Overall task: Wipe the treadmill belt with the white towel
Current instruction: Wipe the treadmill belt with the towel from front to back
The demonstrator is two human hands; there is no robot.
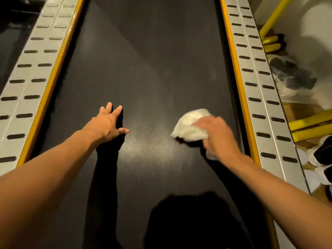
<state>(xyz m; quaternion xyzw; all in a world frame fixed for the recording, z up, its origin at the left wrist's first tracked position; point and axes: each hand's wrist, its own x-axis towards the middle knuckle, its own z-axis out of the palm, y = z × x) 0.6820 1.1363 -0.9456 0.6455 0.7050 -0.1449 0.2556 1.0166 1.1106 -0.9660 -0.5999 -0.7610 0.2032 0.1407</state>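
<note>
The black textured treadmill belt [149, 69] runs away from me down the middle of the view. My right hand [217, 135] presses a crumpled white towel [188, 124] onto the belt at its right side, close to the yellow edge strip. A small corner of the towel shows below my wrist. My left hand [109, 123] lies flat on the belt at the left with its fingers spread and holds nothing.
Grey slotted side rails [34, 72] [260, 87] edged with yellow strips flank the belt. Beyond the right rail are yellow frame bars [309, 123], dark shoes [291, 74] and white shoes [321, 159] on the floor. My shadow falls on the near belt.
</note>
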